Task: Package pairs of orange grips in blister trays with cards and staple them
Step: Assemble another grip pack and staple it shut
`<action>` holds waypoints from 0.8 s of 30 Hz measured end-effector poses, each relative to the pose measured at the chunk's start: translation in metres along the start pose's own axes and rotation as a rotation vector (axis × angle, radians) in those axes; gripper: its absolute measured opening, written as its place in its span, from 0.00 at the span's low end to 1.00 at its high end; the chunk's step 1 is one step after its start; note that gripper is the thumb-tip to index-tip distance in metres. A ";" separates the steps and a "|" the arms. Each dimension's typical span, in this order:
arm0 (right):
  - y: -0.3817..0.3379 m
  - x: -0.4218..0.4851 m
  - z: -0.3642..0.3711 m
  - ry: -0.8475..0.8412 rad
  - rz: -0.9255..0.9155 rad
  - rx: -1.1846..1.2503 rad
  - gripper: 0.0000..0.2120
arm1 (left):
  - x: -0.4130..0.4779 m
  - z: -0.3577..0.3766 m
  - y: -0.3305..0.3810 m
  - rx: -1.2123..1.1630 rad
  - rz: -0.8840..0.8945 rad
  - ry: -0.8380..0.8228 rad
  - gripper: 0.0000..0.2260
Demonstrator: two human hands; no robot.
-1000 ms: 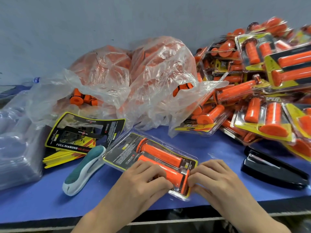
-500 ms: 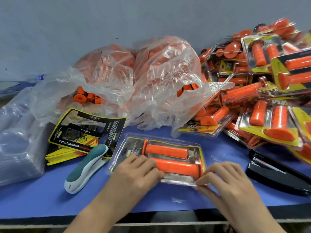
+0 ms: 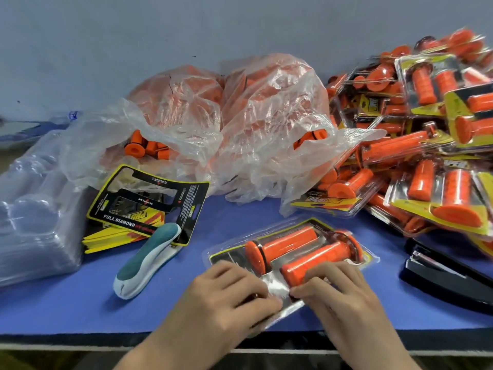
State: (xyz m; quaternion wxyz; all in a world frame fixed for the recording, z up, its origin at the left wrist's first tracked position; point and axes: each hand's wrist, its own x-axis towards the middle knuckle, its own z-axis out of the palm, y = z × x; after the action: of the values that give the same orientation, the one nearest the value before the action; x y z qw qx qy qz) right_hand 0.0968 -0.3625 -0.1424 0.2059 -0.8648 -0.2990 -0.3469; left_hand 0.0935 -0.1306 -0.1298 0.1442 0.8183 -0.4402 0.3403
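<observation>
A clear blister tray [image 3: 374, 259] lies flat on a blue table [image 3: 80, 303], close to its front edge and right before the person. Inside sit two orange grips [image 3: 285, 243], side by side and angled up to the right. Each is a ribbed rubber tube with a wide flange at one end. A black card with yellow trim [image 3: 224, 259] shows beneath them.

The left hand [image 3: 226, 297] and right hand [image 3: 344, 297] meet at the tray's near edge. Each hand grips that edge with bent fingers, fingertips bearing down on the plastic (the thumbs are hidden).

The step looks like pressing the tray closed before stapling. To do it well, keep both layers of plastic flush along the edge, with the card square inside. Hold one hand down while the other fetches a stapler.

A teal and white stapler [image 3: 149, 257] rests just to the left, partly on a stack of cards [image 3: 149, 206]. A black stapler [image 3: 448, 276] lies to the right. Finished packs [image 3: 440, 188] are heaped at the far right, behind bags of loose grips [image 3: 240, 124].
</observation>
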 end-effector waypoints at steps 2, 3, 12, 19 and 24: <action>0.003 0.002 -0.003 -0.039 0.021 0.069 0.06 | -0.006 -0.007 -0.022 0.002 -0.045 -0.093 0.11; 0.006 0.004 -0.005 -0.051 0.031 0.104 0.06 | -0.008 -0.011 -0.032 0.025 -0.080 -0.117 0.13; 0.003 0.001 -0.003 -0.018 0.017 -0.022 0.22 | -0.011 -0.021 -0.022 0.059 -0.052 -0.054 0.05; 0.017 0.007 0.002 -0.082 0.142 0.300 0.35 | -0.014 -0.020 -0.027 0.013 -0.111 -0.086 0.14; 0.016 0.002 -0.019 -0.270 -0.053 0.053 0.24 | -0.004 -0.022 -0.014 0.171 -0.050 -0.060 0.09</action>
State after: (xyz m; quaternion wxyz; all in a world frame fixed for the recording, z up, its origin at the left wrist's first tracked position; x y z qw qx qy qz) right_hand 0.0997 -0.3844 -0.1304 0.1774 -0.8895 -0.3561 -0.2247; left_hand 0.0941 -0.1087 -0.1156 0.0690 0.8483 -0.3930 0.3481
